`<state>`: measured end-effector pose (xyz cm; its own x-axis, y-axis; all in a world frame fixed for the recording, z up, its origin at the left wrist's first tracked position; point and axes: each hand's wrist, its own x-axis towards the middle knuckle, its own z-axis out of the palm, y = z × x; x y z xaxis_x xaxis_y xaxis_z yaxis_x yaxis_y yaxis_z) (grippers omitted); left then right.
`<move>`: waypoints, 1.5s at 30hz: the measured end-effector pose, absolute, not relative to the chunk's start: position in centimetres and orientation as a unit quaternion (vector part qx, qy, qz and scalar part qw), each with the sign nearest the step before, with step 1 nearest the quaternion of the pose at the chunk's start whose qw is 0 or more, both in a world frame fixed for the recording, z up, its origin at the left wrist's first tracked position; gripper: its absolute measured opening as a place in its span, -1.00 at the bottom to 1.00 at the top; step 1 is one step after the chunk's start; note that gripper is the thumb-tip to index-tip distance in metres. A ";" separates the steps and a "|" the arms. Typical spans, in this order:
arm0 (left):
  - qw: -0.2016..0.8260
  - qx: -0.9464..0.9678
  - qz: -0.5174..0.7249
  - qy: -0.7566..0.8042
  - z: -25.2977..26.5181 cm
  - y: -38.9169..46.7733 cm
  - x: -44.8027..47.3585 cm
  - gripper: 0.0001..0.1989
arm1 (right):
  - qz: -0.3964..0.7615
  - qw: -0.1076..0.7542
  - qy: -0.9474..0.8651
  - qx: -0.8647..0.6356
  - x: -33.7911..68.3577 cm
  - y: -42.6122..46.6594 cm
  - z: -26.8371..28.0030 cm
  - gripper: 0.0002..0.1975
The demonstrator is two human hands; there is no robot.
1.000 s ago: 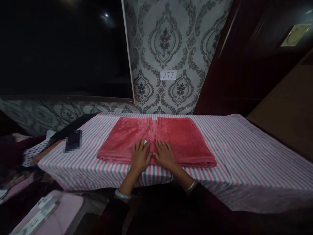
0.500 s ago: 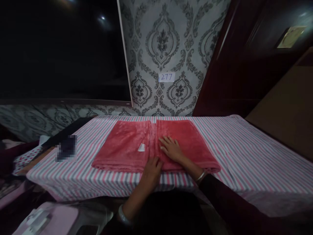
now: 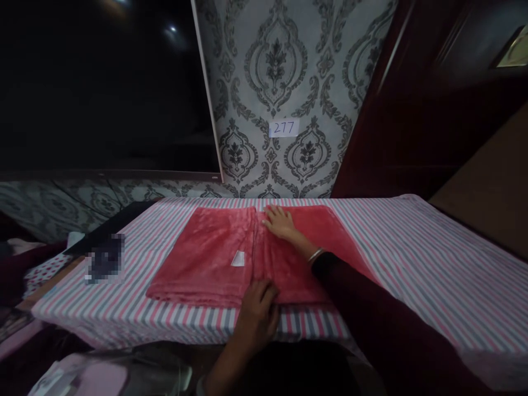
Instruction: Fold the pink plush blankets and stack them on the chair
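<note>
A red plush blanket point(image 3: 202, 247), folded in from both sides so that its edges nearly meet at a middle seam, lies on the striped cloth point(image 3: 416, 264). A small white tag point(image 3: 238, 258) shows on its left half. My right hand point(image 3: 281, 223) rests flat on the right half near the far edge, fingers spread beside the seam. At the near edge, close to the seam, my left hand point(image 3: 259, 311) has its fingers curled onto the blanket; their tips are partly hidden.
A large dark television point(image 3: 103, 88) hangs at the left, above the table. Patterned wallpaper carries a paper marked 277 point(image 3: 284, 127). At the right stands a brown panel point(image 3: 490, 181). A blurred dark item point(image 3: 106, 258) lies on the cloth's left side.
My right hand has slid away from me along the blanket to its far edge, beside the seam. My left hand stays at the near edge. The view has shifted slightly.
</note>
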<state>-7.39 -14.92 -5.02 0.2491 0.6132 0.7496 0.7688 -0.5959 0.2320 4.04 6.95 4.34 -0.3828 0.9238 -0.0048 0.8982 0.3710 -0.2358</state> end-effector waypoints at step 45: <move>0.092 -0.704 -0.238 -0.662 -4.6 -12.7 -11.4 -0.40 | 0.140 0.038 -0.850 -0.506 -3.3 8.0 1.7 -0.36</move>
